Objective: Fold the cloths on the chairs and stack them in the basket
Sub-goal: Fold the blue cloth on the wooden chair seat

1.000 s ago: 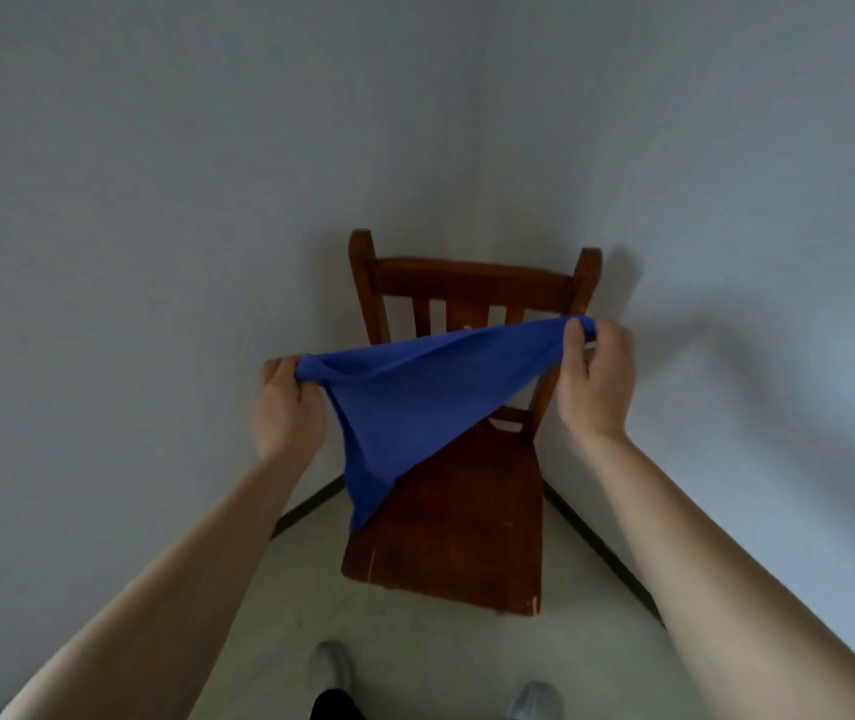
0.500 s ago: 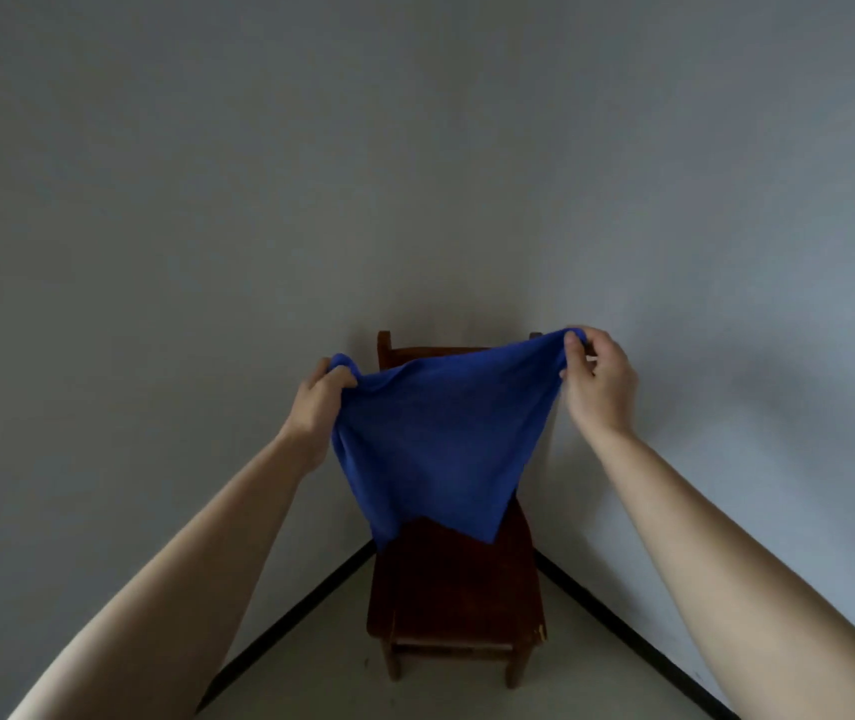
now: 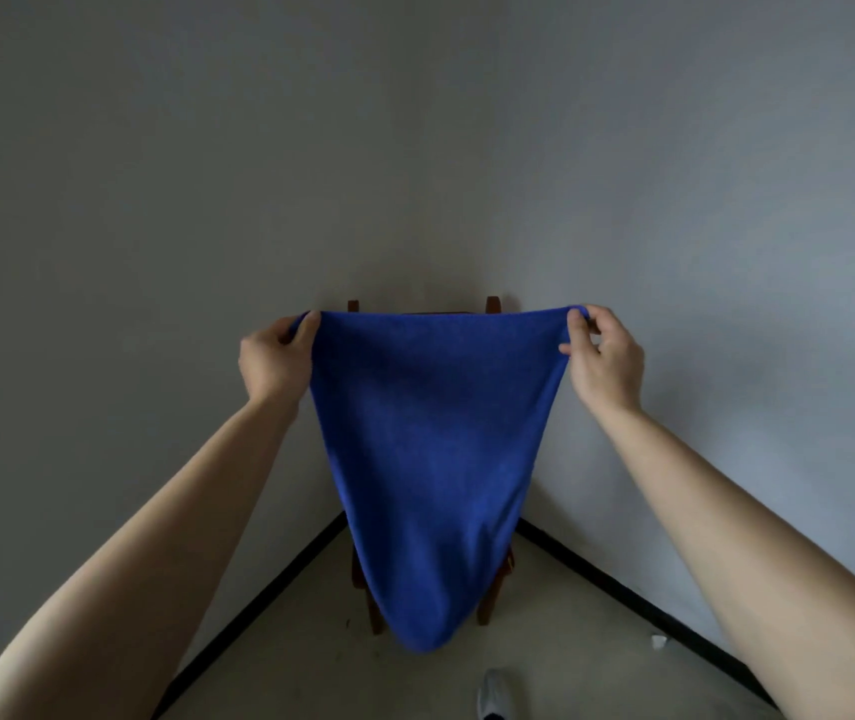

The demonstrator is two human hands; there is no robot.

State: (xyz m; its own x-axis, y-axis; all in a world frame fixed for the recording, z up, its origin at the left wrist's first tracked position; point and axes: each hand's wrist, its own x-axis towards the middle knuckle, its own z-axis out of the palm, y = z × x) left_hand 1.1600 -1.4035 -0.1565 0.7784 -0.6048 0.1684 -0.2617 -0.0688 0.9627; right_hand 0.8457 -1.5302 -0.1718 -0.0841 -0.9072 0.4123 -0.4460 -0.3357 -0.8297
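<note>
We hold the blue cloth up in the air in front of us, its top edge pulled straight and level between our two hands and the rest hanging down to a rounded point. Our left hand pinches the top left corner, thumb in front and fingers curled behind; our right hand pinches the top right corner the same way. The cloth hides most of the wooden chair behind it, so that only the tips of the back posts show above the edge and parts of the legs below. The chair stands in a corner where two pale walls meet, with black skirting along the light floor. A white shoe shows at the bottom edge.
</note>
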